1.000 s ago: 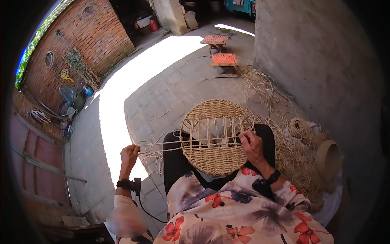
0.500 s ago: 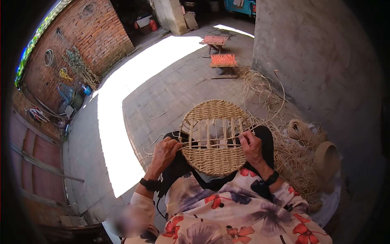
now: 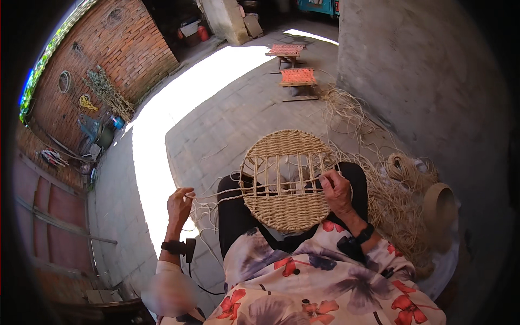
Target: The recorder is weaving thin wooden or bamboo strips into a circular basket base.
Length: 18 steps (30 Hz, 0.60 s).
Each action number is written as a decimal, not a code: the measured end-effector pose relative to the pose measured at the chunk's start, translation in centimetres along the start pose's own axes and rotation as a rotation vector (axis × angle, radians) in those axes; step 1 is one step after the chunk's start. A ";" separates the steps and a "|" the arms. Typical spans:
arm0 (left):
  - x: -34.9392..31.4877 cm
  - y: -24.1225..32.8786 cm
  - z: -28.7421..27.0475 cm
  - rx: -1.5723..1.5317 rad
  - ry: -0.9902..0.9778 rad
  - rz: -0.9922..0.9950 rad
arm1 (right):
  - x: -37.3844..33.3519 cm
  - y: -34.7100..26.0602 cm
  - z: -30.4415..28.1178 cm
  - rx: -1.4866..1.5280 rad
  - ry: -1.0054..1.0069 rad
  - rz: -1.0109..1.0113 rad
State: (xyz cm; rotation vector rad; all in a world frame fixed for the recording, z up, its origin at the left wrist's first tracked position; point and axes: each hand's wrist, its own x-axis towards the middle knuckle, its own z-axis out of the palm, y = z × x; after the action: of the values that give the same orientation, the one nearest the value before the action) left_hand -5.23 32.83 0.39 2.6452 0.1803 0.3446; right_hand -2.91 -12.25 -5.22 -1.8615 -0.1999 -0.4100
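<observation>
A round woven frame (image 3: 290, 213) of straw-coloured cord rests across my knees. Its top and bottom are densely woven, while bare paired cords run up and down across the open middle band. My right hand (image 3: 337, 190) is closed at the frame's right rim, fingers pinched on the rim or a cord there; which one is hidden. Out to the left, my left hand (image 3: 179, 207) pinches a strand of cord (image 3: 221, 198) that stretches to the frame's left edge. More loose strands hang beneath that hand.
A large tangle of loose cord (image 3: 379, 200) lies to my right, with a coil (image 3: 401, 169) and a tan round piece (image 3: 440, 208) on it. Two low stools with orange woven seats (image 3: 297, 77) stand ahead. A plastered wall (image 3: 422, 70) rises at the right.
My left hand has moved away from the frame's left edge, out to the left, drawing cord with it. My right hand stays at the right rim.
</observation>
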 end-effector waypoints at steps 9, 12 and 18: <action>-1.9 11.5 1.6 0.072 -0.105 0.324 | -0.1 -0.1 0.4 0.002 -0.008 -0.012; -1.3 9.0 -2.9 -0.362 -0.750 -0.011 | 0.1 -0.1 0.2 0.005 -0.010 -0.017; -2.2 1.2 -4.3 -0.948 -0.430 -0.368 | 0.2 -0.3 0.1 0.009 0.008 -0.003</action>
State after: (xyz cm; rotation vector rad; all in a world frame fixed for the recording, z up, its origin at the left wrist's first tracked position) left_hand -8.47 33.26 4.19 1.6462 0.2714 -0.2271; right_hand -2.78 -12.06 -4.95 -1.8505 -0.1988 -0.4180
